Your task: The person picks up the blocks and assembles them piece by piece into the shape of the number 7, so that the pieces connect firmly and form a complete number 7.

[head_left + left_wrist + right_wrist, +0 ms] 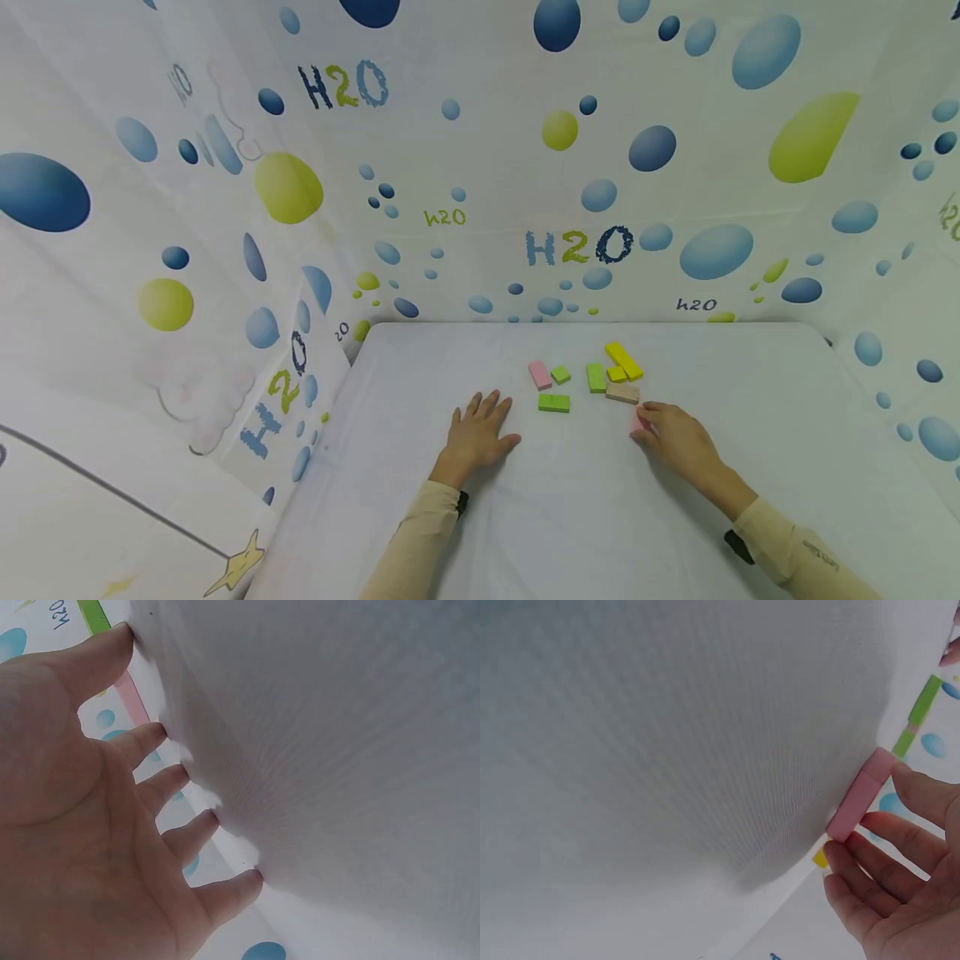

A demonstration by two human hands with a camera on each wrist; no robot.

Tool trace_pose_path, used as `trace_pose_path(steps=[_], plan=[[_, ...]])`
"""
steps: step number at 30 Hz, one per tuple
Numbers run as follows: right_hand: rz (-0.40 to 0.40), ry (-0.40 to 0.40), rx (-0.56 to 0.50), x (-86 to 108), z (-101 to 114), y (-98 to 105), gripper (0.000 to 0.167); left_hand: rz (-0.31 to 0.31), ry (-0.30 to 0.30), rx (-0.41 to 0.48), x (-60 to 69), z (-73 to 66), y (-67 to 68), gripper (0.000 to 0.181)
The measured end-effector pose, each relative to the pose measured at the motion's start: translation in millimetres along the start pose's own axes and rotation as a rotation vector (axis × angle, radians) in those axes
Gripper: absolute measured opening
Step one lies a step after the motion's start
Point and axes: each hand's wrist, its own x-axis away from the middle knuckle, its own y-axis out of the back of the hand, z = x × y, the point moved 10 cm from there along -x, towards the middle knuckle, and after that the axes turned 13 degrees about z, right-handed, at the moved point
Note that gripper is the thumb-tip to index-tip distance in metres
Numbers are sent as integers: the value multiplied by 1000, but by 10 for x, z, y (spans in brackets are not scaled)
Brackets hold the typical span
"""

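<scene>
My right hand [681,442] pinches a pink block [857,799] between thumb and fingers, low at the white cloth. Just beyond it lies a wooden-coloured block [622,392]. Behind that are a small yellow block [617,374], a long yellow block [624,360] and an upright-lying green block [596,377]. My left hand [477,437] rests on the table with spread fingers, its fingertips touching the cloth and nothing held. To its right lie a green block [554,403], a second pink block [539,375] and a small green block [561,375].
A white cloth covers the table [555,517], whose far edge meets a white curtain [495,167] printed with blue and green drops. More of this curtain hangs along the left and right sides.
</scene>
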Motion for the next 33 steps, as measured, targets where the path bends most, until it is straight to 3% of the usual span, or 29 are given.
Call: trace_pose_path(steps=[33], plan=[[-14,41,3,104,253,-64,50,-2,8,-2,-17,18,-21,72]])
